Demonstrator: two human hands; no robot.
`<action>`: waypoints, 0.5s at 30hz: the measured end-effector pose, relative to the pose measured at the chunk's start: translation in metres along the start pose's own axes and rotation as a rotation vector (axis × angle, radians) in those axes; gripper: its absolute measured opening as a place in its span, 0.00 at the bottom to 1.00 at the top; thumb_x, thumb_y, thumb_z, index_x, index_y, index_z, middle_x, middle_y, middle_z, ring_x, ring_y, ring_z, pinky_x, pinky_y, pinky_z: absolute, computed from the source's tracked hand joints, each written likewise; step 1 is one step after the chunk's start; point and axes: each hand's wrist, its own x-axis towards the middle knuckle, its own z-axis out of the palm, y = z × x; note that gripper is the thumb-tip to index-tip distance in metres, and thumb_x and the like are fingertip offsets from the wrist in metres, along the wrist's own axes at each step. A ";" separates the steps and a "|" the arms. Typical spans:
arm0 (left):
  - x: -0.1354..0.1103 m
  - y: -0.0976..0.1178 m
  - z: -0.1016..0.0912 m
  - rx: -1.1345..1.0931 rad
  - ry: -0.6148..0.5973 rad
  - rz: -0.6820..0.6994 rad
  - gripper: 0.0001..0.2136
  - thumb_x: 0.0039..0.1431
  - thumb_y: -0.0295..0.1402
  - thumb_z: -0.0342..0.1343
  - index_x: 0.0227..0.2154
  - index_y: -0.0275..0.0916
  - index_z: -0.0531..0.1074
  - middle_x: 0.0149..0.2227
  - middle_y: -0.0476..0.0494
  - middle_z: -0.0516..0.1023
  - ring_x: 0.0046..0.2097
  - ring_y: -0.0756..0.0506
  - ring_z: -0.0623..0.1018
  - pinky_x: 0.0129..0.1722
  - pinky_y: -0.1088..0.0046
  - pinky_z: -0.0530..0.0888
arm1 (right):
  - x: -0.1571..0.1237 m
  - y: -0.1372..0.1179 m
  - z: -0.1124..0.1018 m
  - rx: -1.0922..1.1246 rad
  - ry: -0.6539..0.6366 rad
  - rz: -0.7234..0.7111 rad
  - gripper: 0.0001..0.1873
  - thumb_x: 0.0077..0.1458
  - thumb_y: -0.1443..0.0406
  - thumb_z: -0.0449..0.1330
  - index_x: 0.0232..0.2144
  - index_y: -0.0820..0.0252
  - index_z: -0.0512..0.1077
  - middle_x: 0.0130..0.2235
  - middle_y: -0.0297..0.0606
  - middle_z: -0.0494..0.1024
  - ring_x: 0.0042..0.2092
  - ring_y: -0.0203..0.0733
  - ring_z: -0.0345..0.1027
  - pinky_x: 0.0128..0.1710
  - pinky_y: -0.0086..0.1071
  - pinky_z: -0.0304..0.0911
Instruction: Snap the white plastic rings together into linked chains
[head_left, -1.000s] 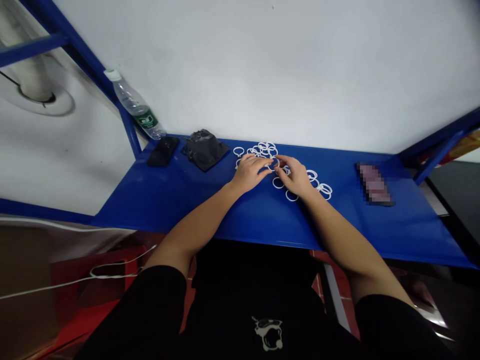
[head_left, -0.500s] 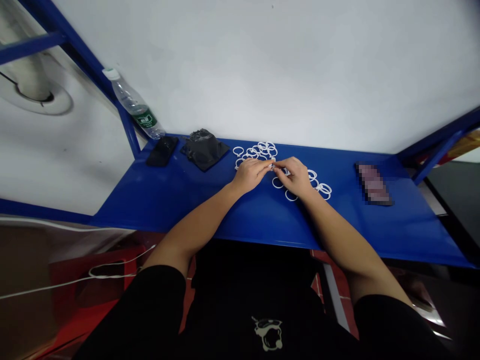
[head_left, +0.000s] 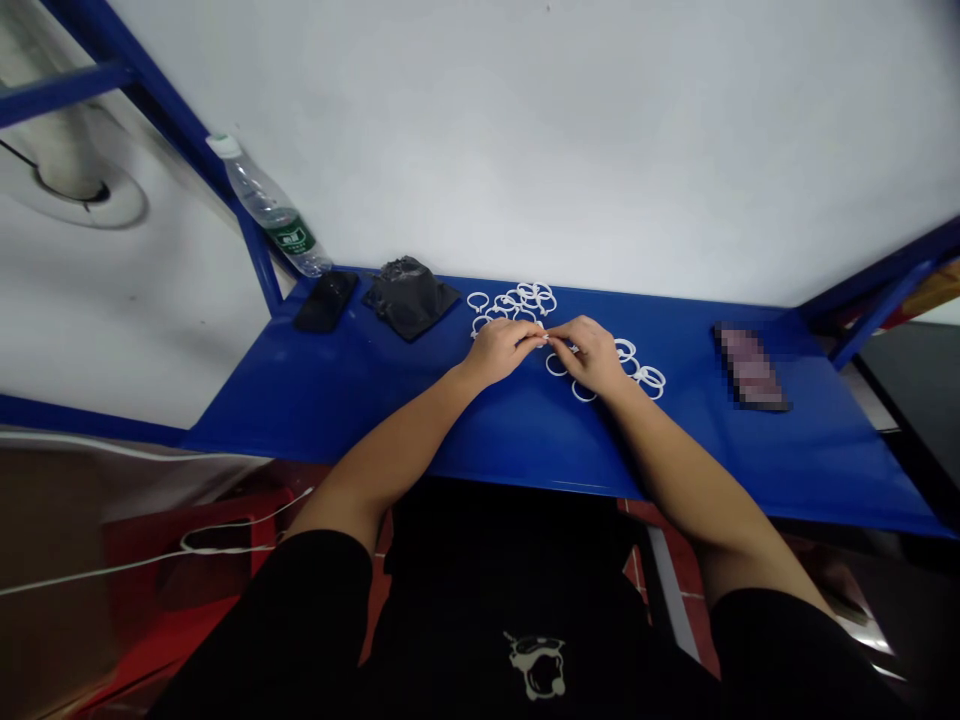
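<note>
My left hand (head_left: 499, 350) and my right hand (head_left: 589, 352) meet over the blue table, fingertips nearly touching. Both are closed in a pinch on a small white piece (head_left: 545, 338), which looks like part of a white ring; the fingers hide most of it. Beyond my left hand lies a loose group of white rings (head_left: 534, 292), several of them overlapping. More white rings (head_left: 649, 378) lie to the right of my right hand, and a single ring (head_left: 556, 365) rests just below its fingers.
On the blue table (head_left: 510, 430), a crumpled black bag (head_left: 411, 298) and a dark phone (head_left: 327, 301) lie to the left. A plastic bottle (head_left: 274, 210) leans near the blue frame. At the right lies a pixelated flat object (head_left: 750, 367). A white wall stands behind.
The hands stay in nearly the same place. The fingertips have shifted slightly around the small white piece. The rings on the table lie as before.
</note>
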 end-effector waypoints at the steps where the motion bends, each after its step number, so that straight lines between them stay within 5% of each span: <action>1: 0.000 0.000 -0.001 -0.002 -0.004 -0.007 0.04 0.77 0.34 0.66 0.47 0.46 0.87 0.44 0.45 0.92 0.45 0.43 0.90 0.53 0.61 0.84 | 0.000 0.000 0.000 0.002 -0.004 -0.010 0.16 0.78 0.57 0.56 0.48 0.50 0.84 0.45 0.44 0.89 0.46 0.54 0.79 0.51 0.52 0.74; 15: 0.001 -0.002 0.002 -0.071 0.026 0.014 0.05 0.77 0.34 0.66 0.45 0.46 0.88 0.45 0.45 0.92 0.47 0.44 0.91 0.53 0.62 0.86 | 0.000 0.001 0.003 0.001 -0.007 0.027 0.16 0.76 0.58 0.56 0.49 0.51 0.84 0.45 0.45 0.89 0.46 0.55 0.79 0.52 0.52 0.74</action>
